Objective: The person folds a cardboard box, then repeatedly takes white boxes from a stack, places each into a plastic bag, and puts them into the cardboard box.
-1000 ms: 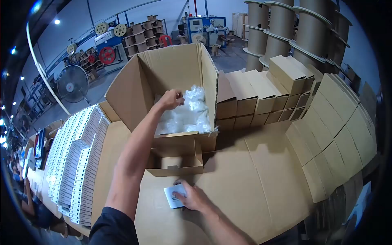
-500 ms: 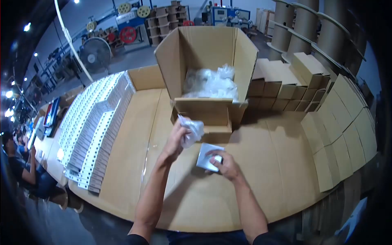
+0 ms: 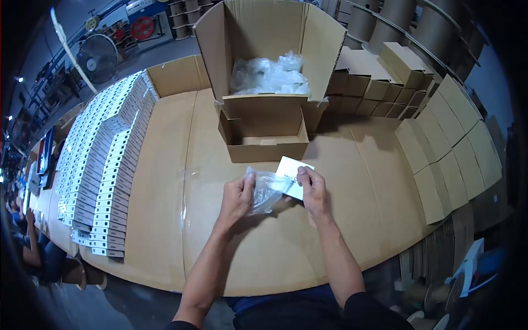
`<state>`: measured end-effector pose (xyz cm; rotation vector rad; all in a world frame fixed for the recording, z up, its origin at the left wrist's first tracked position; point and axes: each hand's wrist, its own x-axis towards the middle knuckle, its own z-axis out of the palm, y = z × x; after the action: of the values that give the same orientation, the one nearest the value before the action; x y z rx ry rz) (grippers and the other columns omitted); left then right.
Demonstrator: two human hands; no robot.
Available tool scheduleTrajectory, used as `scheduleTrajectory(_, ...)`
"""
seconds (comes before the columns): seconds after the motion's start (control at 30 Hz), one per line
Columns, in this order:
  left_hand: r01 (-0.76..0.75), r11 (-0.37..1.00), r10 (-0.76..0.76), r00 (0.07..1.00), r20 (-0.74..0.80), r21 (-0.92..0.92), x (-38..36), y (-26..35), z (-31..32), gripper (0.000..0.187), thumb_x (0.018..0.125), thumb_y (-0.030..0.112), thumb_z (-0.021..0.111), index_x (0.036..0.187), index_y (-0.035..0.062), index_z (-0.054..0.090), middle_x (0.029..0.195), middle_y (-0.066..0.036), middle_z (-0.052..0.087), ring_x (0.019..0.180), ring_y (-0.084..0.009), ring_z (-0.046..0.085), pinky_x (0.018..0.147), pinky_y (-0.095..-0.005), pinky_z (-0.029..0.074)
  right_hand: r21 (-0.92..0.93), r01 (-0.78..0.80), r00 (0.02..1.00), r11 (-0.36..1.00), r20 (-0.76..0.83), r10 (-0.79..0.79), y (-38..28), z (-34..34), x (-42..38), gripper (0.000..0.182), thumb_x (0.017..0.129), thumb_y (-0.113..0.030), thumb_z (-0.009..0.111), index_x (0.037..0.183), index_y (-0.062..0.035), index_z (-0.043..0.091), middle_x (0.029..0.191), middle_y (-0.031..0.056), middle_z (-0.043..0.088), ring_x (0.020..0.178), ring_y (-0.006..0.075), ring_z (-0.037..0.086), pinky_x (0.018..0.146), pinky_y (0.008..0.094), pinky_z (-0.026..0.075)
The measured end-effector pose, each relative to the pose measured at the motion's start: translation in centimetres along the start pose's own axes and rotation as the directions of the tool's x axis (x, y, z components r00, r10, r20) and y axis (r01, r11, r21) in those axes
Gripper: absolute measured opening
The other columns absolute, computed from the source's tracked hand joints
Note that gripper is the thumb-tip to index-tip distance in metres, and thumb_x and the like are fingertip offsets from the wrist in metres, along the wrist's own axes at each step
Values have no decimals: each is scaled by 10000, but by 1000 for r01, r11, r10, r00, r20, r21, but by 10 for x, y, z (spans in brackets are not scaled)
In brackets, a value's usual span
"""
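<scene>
My left hand [image 3: 237, 199] is closed on a clear plastic bag [image 3: 265, 197], thumb on top, with the crumpled film spreading to the right. In my right hand [image 3: 313, 192] is a flat white box [image 3: 291, 168] with small dark print, pinched at its right side and tilted above the table. The bag's right end overlaps the lower left part of the white box. Just beyond both hands stands an open brown cardboard box [image 3: 268, 151], its inside facing up.
Behind the brown box, a large carton [image 3: 264, 33] holds crumpled clear plastic bags [image 3: 272, 74]. Stacks of white boxes [image 3: 104, 165] line the left side. Brown boxes are piled at the back right [image 3: 379, 77] and right edge [image 3: 451, 148] of the cardboard-covered table [image 3: 159, 220].
My left hand has brought the plastic bag down and against the white box. My right hand has raised the white box off the table. The view has tipped downward.
</scene>
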<state>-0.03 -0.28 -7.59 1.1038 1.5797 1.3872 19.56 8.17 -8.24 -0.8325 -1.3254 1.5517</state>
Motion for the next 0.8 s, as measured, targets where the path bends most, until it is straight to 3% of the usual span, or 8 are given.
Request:
scheduleTrajectory(0.13, -90, 995, 89, 996, -22, -36, 5, -18, 3, 490, 1075, 333, 516, 746, -22, 592, 628, 33, 502, 618, -56, 432, 534, -286, 375, -176, -156, 984, 972, 57, 168, -15, 12, -10, 335, 1036, -353, 593, 941, -32, 587, 858, 35, 599, 688, 112, 588, 571, 273, 554)
scheduleTrajectory(0.27, -41, 985, 39, 999, -13, -169, 8, -16, 2, 369, 1071, 266, 533, 860, -17, 643, 708, 44, 570, 634, -43, 461, 546, -261, 391, -471, 225, 974, 853, 138, -181, 3, 12, -8, 264, 1037, -262, 605, 924, -24, 633, 852, 23, 610, 778, 104, 561, 748, 243, 442)
scheduleTrajectory(0.43, -107, 722, 137, 990, -11, -683, 13, -4, -16, 180, 1037, 97, 567, 1154, -21, 636, 1023, -77, 646, 635, -76, 558, 580, -227, 438, 111, -398, 914, 911, 128, 384, -16, 2, -8, 281, 1051, -292, 557, 920, -49, 613, 856, 20, 611, 772, 129, 623, 685, 328, 559)
scheduleTrajectory(0.5, -378, 888, 361, 926, -112, -262, 9, 12, -12, 199, 922, 25, 623, 1113, -5, 671, 1238, -139, 612, 815, -200, 643, 742, -307, 497, 337, -420, 907, 842, 182, 380, -6, -1, -6, 280, 1051, -268, 552, 875, -51, 569, 816, 31, 582, 723, 161, 658, 528, 389, 594)
scheduleTrajectory(0.57, -611, 771, 616, 787, 37, 178, 3, 34, -16, 225, 818, 3, 668, 1040, 15, 707, 1249, -137, 631, 976, -269, 650, 872, -363, 493, 304, -452, 887, 838, 254, 386, 0, -2, -6, 240, 1050, -257, 539, 986, -37, 613, 888, 41, 629, 787, 159, 665, 636, 373, 589)
scheduleTrajectory(0.63, -710, 637, 697, 697, 171, 300, 3, 33, -21, 219, 771, -5, 691, 984, 25, 730, 1184, -128, 665, 1047, -300, 659, 922, -380, 498, 231, -434, 884, 871, 298, 361, 3, 4, -5, 237, 1044, -229, 539, 1080, -20, 644, 968, 45, 671, 889, 157, 669, 823, 334, 563)
scheduleTrajectory(0.7, -730, 667, 702, 682, 204, 147, 10, 12, -23, 173, 780, 2, 693, 945, 24, 739, 1043, -114, 714, 1026, -293, 671, 893, -356, 512, 185, -462, 877, 867, 243, 415, -6, 2, -7, 249, 1042, -205, 519, 1109, 3, 637, 971, 83, 668, 879, 175, 678, 695, 357, 605)
scheduleTrajectory(0.8, -393, 911, 407, 905, -123, 123, -7, -2, -10, 152, 956, 117, 663, 895, -13, 713, 759, -53, 670, 726, -133, 617, 636, -265, 475, 209, -305, 952, 929, 66, 298, -11, 0, -5, 349, 1061, -274, 479, 1118, 37, 627, 1021, 136, 648, 831, 199, 682, 507, 365, 612)
